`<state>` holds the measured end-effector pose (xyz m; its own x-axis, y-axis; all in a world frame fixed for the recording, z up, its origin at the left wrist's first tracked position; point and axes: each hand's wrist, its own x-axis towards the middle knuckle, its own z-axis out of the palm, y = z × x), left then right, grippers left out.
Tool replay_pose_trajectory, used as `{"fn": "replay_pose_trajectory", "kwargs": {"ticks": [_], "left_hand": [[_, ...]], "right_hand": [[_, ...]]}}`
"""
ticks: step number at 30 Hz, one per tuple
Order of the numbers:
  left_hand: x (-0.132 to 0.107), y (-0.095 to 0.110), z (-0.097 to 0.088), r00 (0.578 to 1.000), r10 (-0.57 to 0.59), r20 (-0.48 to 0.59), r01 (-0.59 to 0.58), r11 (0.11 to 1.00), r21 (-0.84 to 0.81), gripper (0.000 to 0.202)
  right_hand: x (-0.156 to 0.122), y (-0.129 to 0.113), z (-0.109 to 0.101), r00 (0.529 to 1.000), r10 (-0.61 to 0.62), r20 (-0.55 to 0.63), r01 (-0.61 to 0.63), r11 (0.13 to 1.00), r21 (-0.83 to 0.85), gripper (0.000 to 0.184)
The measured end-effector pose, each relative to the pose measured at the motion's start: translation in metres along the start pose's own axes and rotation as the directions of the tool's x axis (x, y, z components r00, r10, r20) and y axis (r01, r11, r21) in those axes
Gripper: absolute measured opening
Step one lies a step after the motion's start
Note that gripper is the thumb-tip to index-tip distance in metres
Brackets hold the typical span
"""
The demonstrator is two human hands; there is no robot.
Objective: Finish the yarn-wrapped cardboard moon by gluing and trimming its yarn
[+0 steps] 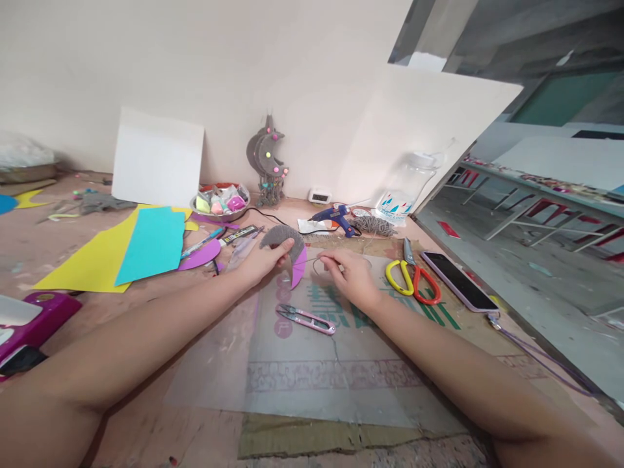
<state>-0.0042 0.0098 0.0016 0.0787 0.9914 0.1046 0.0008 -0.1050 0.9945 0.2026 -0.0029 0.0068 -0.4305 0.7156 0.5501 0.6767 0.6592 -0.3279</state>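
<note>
holding a gray-and-purple crescent
left hand grasps its gray side; right hand, just beside it, pinches a thin strand.

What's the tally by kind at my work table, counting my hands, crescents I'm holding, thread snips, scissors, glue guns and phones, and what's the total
Hands: 2, the left hand and the right hand
Held grey-and-purple crescent: 1
Thread snips: 1
Scissors: 1
Glue gun: 1
Phone: 1
Total: 7
</note>
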Motion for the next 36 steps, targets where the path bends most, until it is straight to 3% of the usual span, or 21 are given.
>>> {"fn": "replay_pose_trajectory", "kwargs": {"ticks": [5,9,12,16,21,26,31,36], "left_hand": [[0.004,-0.004,0.001,0.996,-0.079,-0.039,0.078,0.997,-0.024,0.038],[0.001,0.001,0.001,0.99,-0.125,-0.06,0.124,0.992,-0.018,0.038],[-0.003,0.01,0.002,0.985,-0.125,-0.118,0.131,0.99,0.05,0.034],[-0.006,0.017,0.002,0.987,-0.08,-0.141,0.096,0.99,0.107,0.032],[0.0,0.007,0.0,0.994,-0.052,-0.1,0.056,0.997,0.043,0.028],[0.005,0.0,-0.001,0.997,-0.048,-0.058,0.048,0.999,0.006,0.028],[0.007,-0.005,-0.002,0.997,-0.057,-0.056,0.058,0.998,0.027,0.03],[0.01,-0.011,-0.002,0.998,-0.032,-0.058,0.033,0.999,0.019,0.031]], "right_hand": [[0.006,0.005,0.001,0.993,0.12,0.011,-0.121,0.99,0.067,0.025],[0.016,0.014,-0.016,0.971,0.209,-0.113,-0.191,0.97,0.151,0.032],[0.024,0.036,-0.031,0.94,0.278,-0.197,-0.252,0.956,0.147,0.024],[0.025,0.075,-0.039,0.884,0.443,-0.148,-0.426,0.895,0.134,0.023],[0.032,0.107,-0.03,0.88,0.473,-0.048,-0.467,0.878,0.106,0.036],[0.064,0.123,-0.012,0.883,0.467,0.055,-0.469,0.882,0.041,0.048],[0.093,0.124,0.008,0.866,0.49,0.1,-0.489,0.871,-0.043,0.045],[0.098,0.122,0.018,0.849,0.524,0.066,-0.519,0.852,-0.071,0.035]]}}
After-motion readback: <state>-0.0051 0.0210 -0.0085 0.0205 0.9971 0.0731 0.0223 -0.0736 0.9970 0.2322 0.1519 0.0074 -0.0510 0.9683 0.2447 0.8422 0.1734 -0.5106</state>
